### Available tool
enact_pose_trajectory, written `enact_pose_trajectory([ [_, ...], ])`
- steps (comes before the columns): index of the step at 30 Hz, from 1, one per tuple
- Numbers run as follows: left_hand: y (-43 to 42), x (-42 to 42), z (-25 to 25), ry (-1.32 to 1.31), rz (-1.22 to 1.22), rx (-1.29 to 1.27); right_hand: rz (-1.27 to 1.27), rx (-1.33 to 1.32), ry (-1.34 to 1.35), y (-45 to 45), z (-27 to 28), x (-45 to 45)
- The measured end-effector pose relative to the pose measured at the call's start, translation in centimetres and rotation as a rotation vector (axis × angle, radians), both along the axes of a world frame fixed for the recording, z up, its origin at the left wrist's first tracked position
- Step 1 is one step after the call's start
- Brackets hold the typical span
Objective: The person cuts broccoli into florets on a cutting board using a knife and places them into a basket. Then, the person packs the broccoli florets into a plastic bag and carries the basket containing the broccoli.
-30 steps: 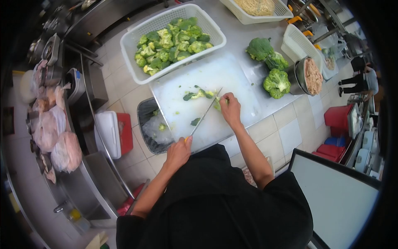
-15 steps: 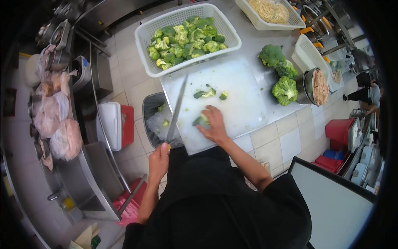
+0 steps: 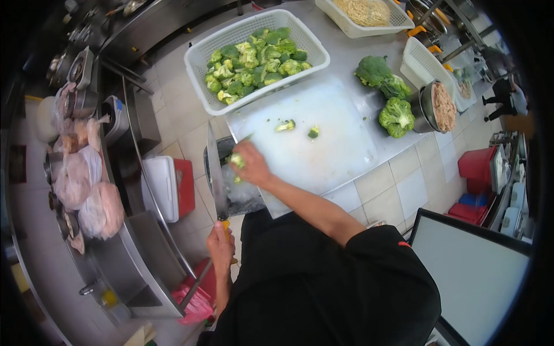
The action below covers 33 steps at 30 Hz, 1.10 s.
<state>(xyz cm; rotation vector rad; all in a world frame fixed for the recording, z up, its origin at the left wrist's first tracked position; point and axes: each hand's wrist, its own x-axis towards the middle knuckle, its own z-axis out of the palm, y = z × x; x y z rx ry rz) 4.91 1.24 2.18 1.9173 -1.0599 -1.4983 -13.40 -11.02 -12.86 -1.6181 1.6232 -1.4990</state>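
Observation:
My left hand (image 3: 221,242) is wrapped round the yellow handle of a large knife (image 3: 216,176), its blade pointing up and away beside the bin. At the left edge of the white cutting board (image 3: 340,155), my right hand (image 3: 252,166) is closed round a broccoli piece (image 3: 237,160), partly hidden by the fingers. Below it stands a bin with a clear plastic liner (image 3: 245,193). Two small broccoli pieces lie on the board: a pale one (image 3: 285,126) and a greener floret (image 3: 313,132).
Behind the board, a white basket (image 3: 202,95) holds cut broccoli. To the right sit whole broccoli heads (image 3: 397,117) and a metal pot (image 3: 422,115) of pale food. A basket of pale strips (image 3: 363,12) stands farther back. Bagged food (image 3: 101,210) rests on the left counter.
My right hand has moved left from the board's middle to its edge over the bin, carrying broccoli. The knife has shifted left and stands more upright. Fewer scraps lie on the board.

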Motion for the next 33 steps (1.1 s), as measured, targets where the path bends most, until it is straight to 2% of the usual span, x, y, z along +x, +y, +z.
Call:
enact_pose_trajectory([
  [1,-0.1,0.2,-0.1,0.006,0.009,-0.005,0.079,0.012,-0.041,-0.3,0.1,1.3],
  [4,-0.4,0.9,-0.5,-0.016,0.008,-0.018,0.067,-0.071,0.069,-1.2,1.8,2.6],
  [7,-0.5,1.5,-0.4,-0.063,0.004,-0.065,-0.221,-0.18,0.239,-0.8,5.7,-1.7],
  [11,-0.4,1.9,-0.9,-0.031,0.017,-0.073,-0.79,0.234,0.57,1.5,5.7,-12.4],
  [14,-0.3,1.8,-1.5,-0.029,-0.011,-0.034,-0.423,0.307,0.629,2.1,3.4,-15.8],
  [17,-0.4,1.2,-2.2,-0.019,-0.013,0.024,-0.205,0.205,0.675,0.9,0.4,-15.3],
  [18,-0.4,1.0,-2.4,-0.014,-0.026,0.029,-0.223,0.11,0.709,0.6,0.5,-15.0],
  [21,-0.8,0.4,-2.3,-0.012,-0.025,0.019,-0.22,0.13,0.353,-1.6,1.8,-14.6],
  [23,-0.7,-0.1,-2.0,-0.029,-0.005,0.019,-0.308,-0.069,0.25,-5.2,7.1,-14.2],
  [25,-0.7,-0.5,-2.0,-0.026,-0.024,0.024,-0.263,-0.114,0.142,-9.2,12.9,-14.6],
  [27,-1.2,-1.2,-1.8,-0.032,-0.066,0.019,-0.332,-0.261,0.143,-12.5,15.7,-16.2],
  [30,-1.2,-2.0,-1.6,-0.115,-0.161,-0.006,-0.547,-0.224,0.158,-8.9,16.6,-20.5],
  [32,-1.2,-2.3,-2.5,-0.073,-0.167,0.071,-0.84,-0.168,0.186,-3.2,13.1,-23.9],
  [33,-1.2,-2.6,-2.9,-0.056,-0.165,0.113,-1.026,-0.048,0.202,0.3,11.7,-25.5],
])
